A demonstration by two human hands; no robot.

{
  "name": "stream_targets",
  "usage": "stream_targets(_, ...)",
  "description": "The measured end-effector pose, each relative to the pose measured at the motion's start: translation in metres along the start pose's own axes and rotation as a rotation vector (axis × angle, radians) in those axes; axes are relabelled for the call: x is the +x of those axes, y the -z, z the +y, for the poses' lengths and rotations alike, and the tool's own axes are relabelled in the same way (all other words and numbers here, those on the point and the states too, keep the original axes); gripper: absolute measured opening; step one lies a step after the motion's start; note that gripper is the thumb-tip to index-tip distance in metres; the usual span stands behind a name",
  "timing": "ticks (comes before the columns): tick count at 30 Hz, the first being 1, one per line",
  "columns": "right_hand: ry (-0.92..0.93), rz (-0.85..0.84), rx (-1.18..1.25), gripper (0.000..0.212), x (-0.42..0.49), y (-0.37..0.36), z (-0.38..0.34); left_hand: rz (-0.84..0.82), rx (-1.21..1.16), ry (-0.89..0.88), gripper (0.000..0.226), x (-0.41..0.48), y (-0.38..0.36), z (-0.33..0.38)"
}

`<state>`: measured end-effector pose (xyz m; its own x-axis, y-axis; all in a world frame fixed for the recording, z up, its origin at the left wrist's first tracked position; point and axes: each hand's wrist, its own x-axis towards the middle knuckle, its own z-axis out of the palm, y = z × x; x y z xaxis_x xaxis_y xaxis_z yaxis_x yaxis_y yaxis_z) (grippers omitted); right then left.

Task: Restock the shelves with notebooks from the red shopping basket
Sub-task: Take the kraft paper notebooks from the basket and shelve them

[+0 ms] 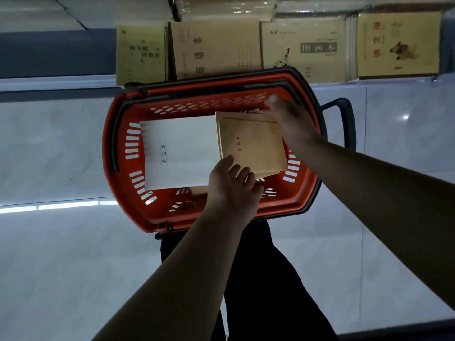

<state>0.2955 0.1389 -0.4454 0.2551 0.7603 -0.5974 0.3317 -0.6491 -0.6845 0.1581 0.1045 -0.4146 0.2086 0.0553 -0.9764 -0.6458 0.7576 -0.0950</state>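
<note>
Tan notebooks [253, 146] in red basket [115, 134] — between both hands

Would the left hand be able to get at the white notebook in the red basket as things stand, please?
Probably yes. The left hand hovers open at the near edge of the white notebook, which lies uncovered in the red basket; the brown notebooks sit beside it.
</note>
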Motion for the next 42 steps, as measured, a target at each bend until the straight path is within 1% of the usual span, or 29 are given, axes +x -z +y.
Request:
stream_targets(1, 0.000, -0.007, -0.015, 0.063, 0.003, -0.004, 0.006, 0.001, -0.009, 0.009, 0.060, 0.005, 0.004, -0.001)
stream_targets(3, -0.008, -0.025, -0.044, 0.053, 0.008, -0.009, 0.016, 0.007, -0.032, 0.018, 0.060, 0.014, 0.011, -0.003)
stream_targets(5, -0.030, -0.034, -0.044, 0.050, 0.015, -0.014, 0.027, 0.013, -0.050, 0.019, 0.059, 0.023, 0.018, -0.003)
stream_targets(7, -0.039, -0.048, -0.078, 0.041, 0.022, -0.016, 0.037, 0.014, -0.042, 0.022, 0.058, 0.029, 0.023, -0.004)
stream_targets(9, -0.031, -0.083, -0.126, 0.032, 0.029, -0.017, 0.043, 0.008, -0.022, 0.025, 0.050, 0.037, 0.026, -0.004)
stream_targets(10, -0.028, -0.106, -0.152, 0.032, 0.033, -0.018, 0.047, 0.012, -0.019, 0.027, 0.044, 0.041, 0.027, -0.003)
stream_targets(11, -0.028, -0.136, -0.189, 0.037, 0.038, -0.019, 0.051, 0.020, -0.024, 0.031, 0.039, 0.047, 0.028, -0.002)
stream_targets(12, -0.029, -0.161, -0.231, 0.042, 0.042, -0.022, 0.053, 0.031, -0.036, 0.032, 0.040, 0.052, 0.030, -0.001)
stream_targets(15, -0.035, -0.197, -0.255, 0.049, 0.056, -0.029, 0.066, 0.064, -0.067, 0.018, 0.057, 0.060, 0.033, 0.001)
stream_targets(17, -0.064, -0.210, -0.231, 0.054, 0.065, -0.035, 0.073, 0.078, -0.082, 0.010, 0.060, 0.066, 0.037, 0.002)
stream_targets(20, -0.088, -0.264, -0.270, 0.067, 0.080, -0.042, 0.081, 0.065, -0.077, 0.013, 0.047, 0.078, 0.042, 0.004)
stream_targets(23, -0.052, -0.306, -0.443, 0.085, 0.094, -0.047, 0.088, 0.081, -0.016, 0.008, 0.034, 0.090, 0.045, 0.004)
stream_targets(25, 0.007, -0.286, -0.574, 0.094, 0.099, -0.049, 0.092, 0.085, 0.045, 0.013, 0.034, 0.094, 0.043, 0.004)
stream_targets(27, 0.045, -0.236, -0.662, 0.098, 0.102, -0.048, 0.096, 0.086, 0.087, 0.025, 0.037, 0.096, 0.041, 0.005)
stream_targets(28, 0.032, -0.223, -0.673, 0.097, 0.104, -0.047, 0.097, 0.092, 0.102, 0.031, 0.039, 0.097, 0.040, 0.007)
stream_targets(30, -0.007, -0.250, -0.672, 0.089, 0.107, -0.044, 0.098, 0.113, 0.136, 0.047, 0.041, 0.097, 0.041, 0.011)
stream_targets(33, 0.016, -0.297, -0.737, 0.064, 0.114, -0.033, 0.095, 0.142, 0.197, 0.050, 0.042, 0.095, 0.041, 0.014)
stream_targets(35, 0.026, -0.270, -0.731, 0.048, 0.112, -0.028, 0.090, 0.162, 0.224, 0.014, 0.042, 0.091, 0.042, 0.014)
stream_targets(36, 0.036, -0.248, -0.715, 0.043, 0.110, -0.027, 0.088, 0.167, 0.233, -0.008, 0.042, 0.090, 0.042, 0.015)
stream_targets(38, 0.039, -0.204, -0.685, 0.039, 0.103, -0.023, 0.086, 0.160, 0.245, -0.033, 0.043, 0.086, 0.044, 0.017)
stream_targets(42, -0.045, -0.205, -0.555, 0.040, 0.081, -0.019, 0.080, 0.126, 0.283, -0.094, 0.040, 0.078, 0.041, 0.027)
